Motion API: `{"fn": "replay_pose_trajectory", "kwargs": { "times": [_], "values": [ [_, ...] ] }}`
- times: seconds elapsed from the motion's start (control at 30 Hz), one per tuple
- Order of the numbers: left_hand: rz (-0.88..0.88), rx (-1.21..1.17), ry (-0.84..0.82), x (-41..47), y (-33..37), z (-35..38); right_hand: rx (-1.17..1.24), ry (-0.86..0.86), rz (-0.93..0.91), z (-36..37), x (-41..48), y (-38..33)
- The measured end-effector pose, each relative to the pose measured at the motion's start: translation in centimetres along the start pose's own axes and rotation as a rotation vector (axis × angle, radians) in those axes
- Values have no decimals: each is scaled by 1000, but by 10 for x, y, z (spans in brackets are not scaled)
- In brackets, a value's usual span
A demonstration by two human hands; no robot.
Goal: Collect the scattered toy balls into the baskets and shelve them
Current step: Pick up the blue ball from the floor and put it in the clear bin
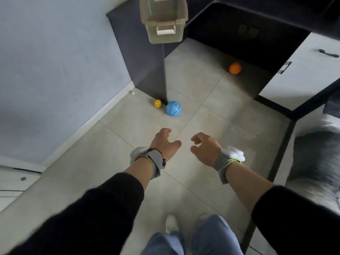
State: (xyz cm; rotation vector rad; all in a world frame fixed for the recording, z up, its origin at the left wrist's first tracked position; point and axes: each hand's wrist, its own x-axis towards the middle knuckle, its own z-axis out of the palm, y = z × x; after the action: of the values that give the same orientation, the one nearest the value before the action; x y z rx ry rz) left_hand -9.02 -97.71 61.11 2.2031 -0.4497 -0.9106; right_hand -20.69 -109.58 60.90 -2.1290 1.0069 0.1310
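A blue toy ball (173,108) lies on the tiled floor at the foot of a dark panel, with a small yellow ball (157,103) just left of it. An orange ball with a green spot (235,68) rests farther back under the dark desk. A translucent plastic basket (163,19) sits up on the dark surface at the top of the view. My left hand (164,143) and my right hand (205,149) hover side by side above the floor, short of the blue ball, fingers apart and holding nothing.
A pale wall with a white skirting board (103,115) runs along the left. A dark desk recess (244,34) and a white cabinet door (303,70) stand at the right. A grey cushion (316,159) lies at the right edge. My feet (172,224) stand below.
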Motion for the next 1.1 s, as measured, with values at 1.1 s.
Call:
{"fn": "replay_pose_trajectory", "kwargs": {
  "times": [1.1],
  "values": [
    [-369,-225,132,500,-97,-1,-228,-383,91,124,542,0]
  ]
}}
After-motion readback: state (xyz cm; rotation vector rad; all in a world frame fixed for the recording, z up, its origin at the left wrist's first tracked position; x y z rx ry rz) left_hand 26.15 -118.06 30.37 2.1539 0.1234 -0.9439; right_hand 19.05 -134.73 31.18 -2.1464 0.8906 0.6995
